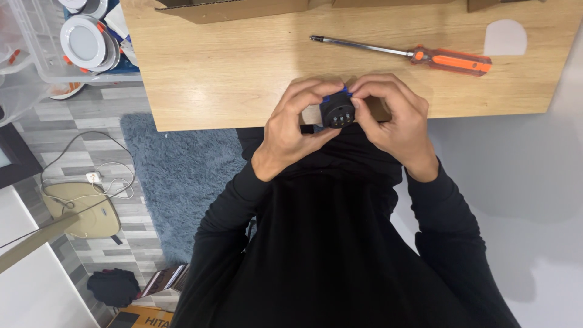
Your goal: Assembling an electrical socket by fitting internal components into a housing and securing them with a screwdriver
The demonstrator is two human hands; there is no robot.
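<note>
Black plug sits pinched between my left hand and right hand, fingers closed around it; orange screwdriver lies apart on the wooden table.

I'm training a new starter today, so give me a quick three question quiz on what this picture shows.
1. True or false: both hands, the left hand and the right hand, hold the small black part.
2. Where is the screwdriver? A) in the right hand B) lying on the wooden table C) on the grey rug
3. Fill in: the screwdriver's handle is ____ in colour.

Key: 1 true; 2 B; 3 orange.
</note>
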